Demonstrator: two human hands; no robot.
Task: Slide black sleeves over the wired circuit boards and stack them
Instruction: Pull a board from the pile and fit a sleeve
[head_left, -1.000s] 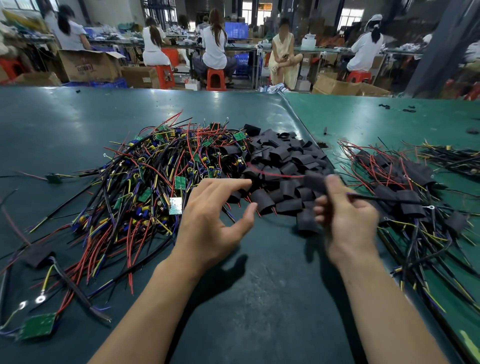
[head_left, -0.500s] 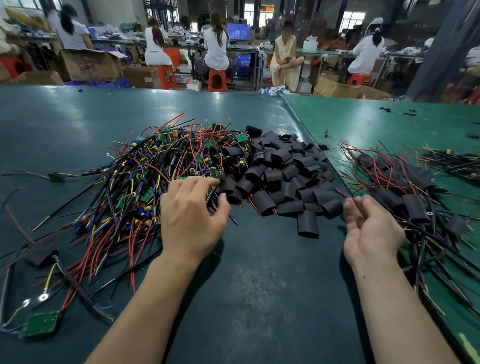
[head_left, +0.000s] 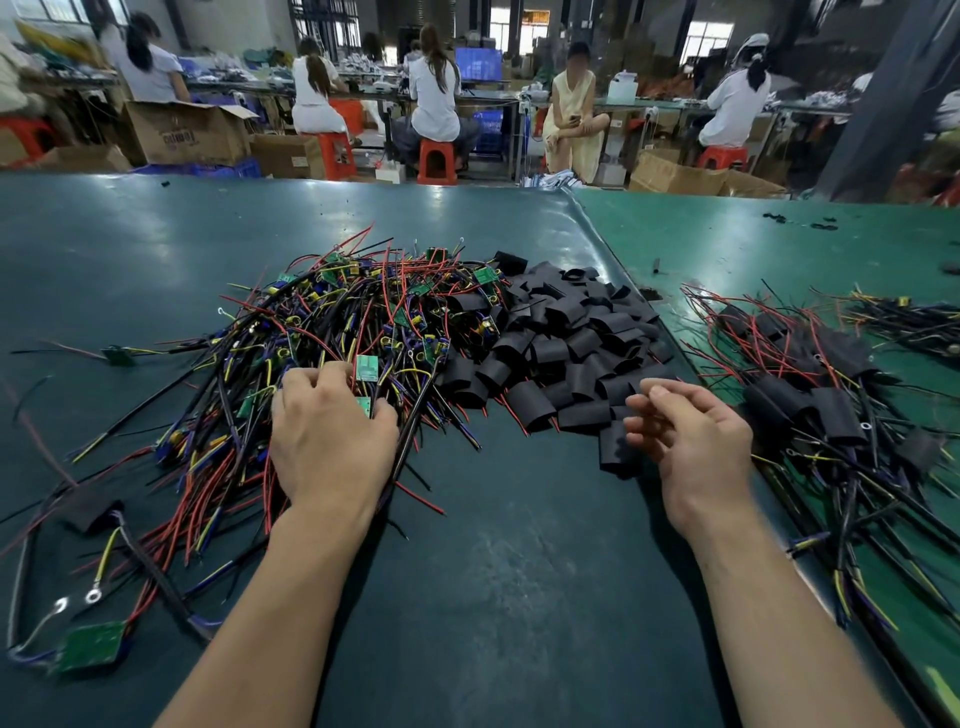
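A tangled pile of wired circuit boards (head_left: 337, 322) with red, black and yellow wires lies left of centre on the dark green table (head_left: 467, 571). My left hand (head_left: 332, 441) rests on the pile's near edge, its thumb and curled fingers pinching a small green board (head_left: 363, 406). Right of the pile sits a heap of black sleeves (head_left: 571, 338). My right hand (head_left: 693, 441) hovers at the heap's near right edge, fingers loosely curled and holding nothing. A single sleeve (head_left: 615, 457) lies just left of it. Sleeved boards (head_left: 810, 395) lie stacked at the right.
A loose green board with ring terminals (head_left: 88, 647) lies at the near left. Another wire bundle (head_left: 914, 325) sits at the far right on the lighter green mat (head_left: 727, 239). Several seated people, red stools and cardboard boxes (head_left: 182, 132) fill the background.
My right hand let go of a sleeved board onto the right stack and came back empty toward the sleeves. My left hand dropped onto the wired pile and took hold of a board.
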